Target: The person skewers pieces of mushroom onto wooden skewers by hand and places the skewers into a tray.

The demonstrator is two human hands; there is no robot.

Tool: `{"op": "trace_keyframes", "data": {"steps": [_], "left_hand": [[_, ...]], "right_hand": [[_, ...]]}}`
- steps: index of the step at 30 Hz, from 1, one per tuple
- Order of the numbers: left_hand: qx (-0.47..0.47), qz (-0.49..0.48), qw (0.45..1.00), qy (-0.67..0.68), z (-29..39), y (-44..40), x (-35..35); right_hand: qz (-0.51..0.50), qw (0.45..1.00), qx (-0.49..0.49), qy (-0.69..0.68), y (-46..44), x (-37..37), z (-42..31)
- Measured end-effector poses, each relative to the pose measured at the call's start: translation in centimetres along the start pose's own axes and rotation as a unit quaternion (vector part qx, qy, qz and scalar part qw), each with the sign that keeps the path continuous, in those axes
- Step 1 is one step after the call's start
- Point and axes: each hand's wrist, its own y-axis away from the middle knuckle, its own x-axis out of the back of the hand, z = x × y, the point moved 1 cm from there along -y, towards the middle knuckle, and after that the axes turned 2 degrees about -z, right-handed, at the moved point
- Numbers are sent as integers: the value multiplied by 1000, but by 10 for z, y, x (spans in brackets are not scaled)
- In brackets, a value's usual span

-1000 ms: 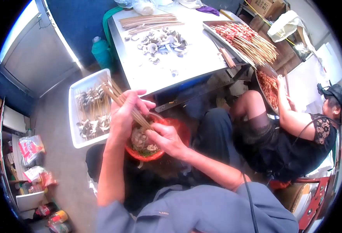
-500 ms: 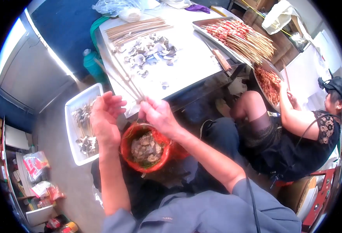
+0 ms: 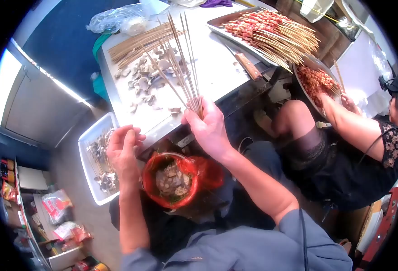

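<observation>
My right hand (image 3: 208, 124) is closed around the lower ends of several thin bamboo skewers (image 3: 185, 77), which fan upward over the table's front edge. To its left, my left hand (image 3: 124, 149) is raised with loosely curled fingers apart and nothing visible in them. Beneath my hands stands a bucket lined with a red plastic bag (image 3: 193, 186), holding pale, wet-looking chunks (image 3: 174, 179). Beside my left hand, a white tray (image 3: 85, 158) holds skewers threaded with grey-white mushroom pieces (image 3: 107, 181). Loose mushroom pieces (image 3: 142, 83) lie on the white table (image 3: 217, 74) behind the held skewers.
More bare skewers (image 3: 133, 47) lie at the table's back left. A metal tray (image 3: 213, 26) of meat skewers (image 3: 271, 34) and a wooden-handled knife (image 3: 248, 66) are on the right. There a seated co-worker's hands reach into a bowl of meat (image 3: 314, 86). Cluttered shelves (image 3: 38, 198) stand left.
My right hand has moved right and up, and its skewers now show sharply as a fan. My left hand has lowered slightly, its fingers more curled. The view has shifted.
</observation>
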Motion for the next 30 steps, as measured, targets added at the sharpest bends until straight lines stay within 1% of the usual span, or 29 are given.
{"op": "trace_keyframes", "data": {"steps": [1,3,4,5,7,8,10,11,12,14,18,20,21,23,24,25,26,27,28,29,30], "left_hand": [[-2,-4,1000,-6,3,-8,-6],[-92,-17,990,-103,11,-29,-18],[-118,-14,984,-136,13,-43,-26],[-173,-9,962,-209,13,-60,-32],[-255,-30,923,-286,20,-91,-52],[-243,-34,917,-313,22,-103,-62],[-309,-47,856,-411,17,-137,-77],[-348,-47,817,-457,12,-151,-83],[-349,-49,816,-458,6,-162,-86],[-333,-107,782,-516,-3,-177,-92],[-345,-133,773,-515,-15,-188,-95],[-378,-134,771,-495,-15,-183,-95],[-378,-135,770,-495,-14,-181,-94],[-416,-126,781,-448,-7,-172,-92],[-417,-126,781,-448,-4,-167,-89],[-316,-115,847,-412,7,-154,-88],[-210,-101,900,-368,11,-143,-84],[-209,-100,900,-369,10,-135,-80],[-157,-116,950,-245,6,-129,-75],[-101,-129,980,-115,0,-123,-70],[-78,-144,984,-68,-6,-120,-61]], "right_hand": [[4,1000,0,-6,2,2,-2],[19,999,15,-32,4,4,-4],[10,998,-6,-66,2,4,-4],[11,997,-5,-72,1,5,-3],[-7,998,-20,-65,-4,7,2],[-8,997,-19,-68,-5,8,2],[41,996,-20,-70,-8,12,3],[42,996,-21,-73,-8,14,2],[60,996,-19,-70,-9,16,0],[80,995,-18,-61,-10,23,2],[84,994,-20,-68,-10,30,5],[87,994,-20,-70,-9,30,5],[88,993,-20,-70,-8,30,5],[73,995,-28,-62,-6,27,6],[73,995,-28,-63,-6,25,8],[65,995,-22,-72,-4,23,13],[57,995,-16,-81,-3,21,15],[56,995,-16,-82,-1,20,15],[55,997,-14,-60,1,19,15],[54,998,-13,-37,3,19,15],[52,998,-15,-36,4,19,16]]}}
